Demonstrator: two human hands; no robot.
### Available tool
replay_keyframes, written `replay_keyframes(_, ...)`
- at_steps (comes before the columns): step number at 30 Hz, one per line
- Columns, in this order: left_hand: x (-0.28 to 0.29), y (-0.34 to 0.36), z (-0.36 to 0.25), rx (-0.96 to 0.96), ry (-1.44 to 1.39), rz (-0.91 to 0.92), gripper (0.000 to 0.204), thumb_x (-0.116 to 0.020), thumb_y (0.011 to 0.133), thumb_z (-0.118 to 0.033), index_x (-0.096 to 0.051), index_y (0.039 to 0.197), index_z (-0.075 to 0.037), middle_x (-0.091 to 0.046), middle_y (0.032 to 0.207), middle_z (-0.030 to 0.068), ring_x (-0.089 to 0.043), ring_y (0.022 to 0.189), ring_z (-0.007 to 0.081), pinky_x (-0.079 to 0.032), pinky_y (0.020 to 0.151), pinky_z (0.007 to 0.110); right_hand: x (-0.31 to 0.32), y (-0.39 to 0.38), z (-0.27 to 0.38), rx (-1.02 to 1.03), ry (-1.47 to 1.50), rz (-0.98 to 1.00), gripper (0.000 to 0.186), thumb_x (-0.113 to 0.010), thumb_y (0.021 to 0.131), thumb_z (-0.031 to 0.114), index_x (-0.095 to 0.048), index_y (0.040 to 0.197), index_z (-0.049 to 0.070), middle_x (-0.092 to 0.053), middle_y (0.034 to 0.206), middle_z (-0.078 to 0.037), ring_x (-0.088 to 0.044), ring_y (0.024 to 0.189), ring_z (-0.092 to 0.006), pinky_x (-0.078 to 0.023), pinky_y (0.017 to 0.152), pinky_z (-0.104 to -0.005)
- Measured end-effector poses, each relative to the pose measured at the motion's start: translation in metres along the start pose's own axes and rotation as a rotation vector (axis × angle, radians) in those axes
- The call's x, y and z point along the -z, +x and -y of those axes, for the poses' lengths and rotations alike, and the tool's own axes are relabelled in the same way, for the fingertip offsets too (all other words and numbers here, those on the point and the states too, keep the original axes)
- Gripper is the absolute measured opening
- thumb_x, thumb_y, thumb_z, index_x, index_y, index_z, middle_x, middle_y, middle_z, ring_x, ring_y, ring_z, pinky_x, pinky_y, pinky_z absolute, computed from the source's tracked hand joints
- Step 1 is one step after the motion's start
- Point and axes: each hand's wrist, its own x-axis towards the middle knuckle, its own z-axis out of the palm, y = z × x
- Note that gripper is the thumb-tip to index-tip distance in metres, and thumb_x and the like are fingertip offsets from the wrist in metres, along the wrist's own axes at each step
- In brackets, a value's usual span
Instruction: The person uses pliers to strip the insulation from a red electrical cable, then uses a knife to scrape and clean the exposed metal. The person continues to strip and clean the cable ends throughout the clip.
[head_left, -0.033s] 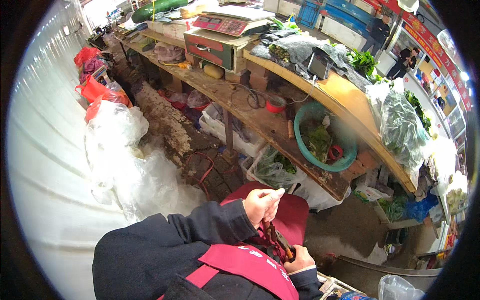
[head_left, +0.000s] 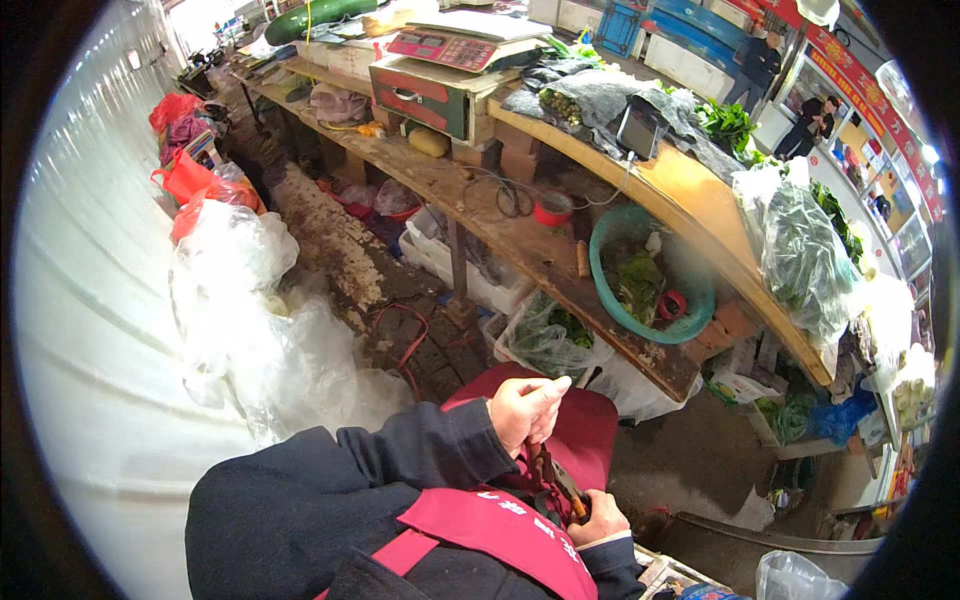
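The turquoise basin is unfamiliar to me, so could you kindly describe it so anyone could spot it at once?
Find the long wooden bench running diagonally across the picture. At its near end, beside the raised yellowish board, sits the basin, holding leafy greens and a small red object. Its turquoise colour and broad round rim set it apart from the brown wood around it.

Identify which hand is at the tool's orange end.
The right hand, touching the orange end; the left hand is a fist, farther from it.

A bright white ribbed wall (head_left: 100, 300) stands left of a patchy floor (head_left: 325, 235) and a worn wooden bench (head_left: 535, 252).
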Motion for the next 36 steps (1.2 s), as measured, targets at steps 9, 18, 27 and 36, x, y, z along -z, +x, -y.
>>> replay_keyframes(9,-0.029,-0.006,-0.018,-0.069,0.021,0.186,0.049,-0.053,0.112,-0.03,-0.044,0.067,-0.013,-0.036,0.058,-0.005,-0.032,0.05,0.0086,-0.027,0.048,0.028,0.01,0.005,0.005,0.018,0.151,-0.025,0.038,-0.075,0.07,0.004,-0.066,0.106,0.004,-0.069,0.093,-0.019,-0.07,0.084,-0.0408,-0.057,0.076,-0.0465)
replay_keyframes(18,-0.044,-0.019,-0.047,-0.026,-0.012,0.129,0.053,-0.05,0.112,-0.03,-0.042,0.063,-0.011,-0.036,0.057,-0.0018,-0.03,0.047,0.0109,-0.025,0.046,0.03,0.002,0.01,0.015,0.022,0.259,0.105,0.034,-0.075,0.074,0.006,-0.067,0.107,0.005,-0.072,0.098,-0.021,-0.072,0.089,-0.0406,-0.058,0.078,-0.0454)
replay_keyframes(27,-0.019,0.014,-0.035,-0.057,-0.025,0.16,0.054,-0.052,0.11,-0.041,-0.039,0.065,-0.015,-0.034,0.055,-0.0004,-0.03,0.042,0.013,-0.029,0.042,0.031,-0.009,0.018,0.019,0.02,0.385,0.098,0.015,-0.071,0.092,0.009,-0.068,0.106,0.003,-0.071,0.088,-0.021,-0.073,0.081,-0.0386,-0.056,0.071,-0.0415)
replay_keyframes(36,0.048,0.049,0.036,-0.141,0.657,0.126,0.059,-0.072,0.101,-0.032,-0.045,0.147,-0.006,-0.063,0.129,0.0097,-0.062,0.117,0.0213,-0.051,0.099,0.037,-0.025,0.066,-0.004,-0.302,0.266,-0.212,0.026,-0.068,0.098,0.03,-0.064,0.11,0.007,-0.072,0.099,-0.023,-0.069,0.095,-0.0459,-0.055,0.08,-0.0524)
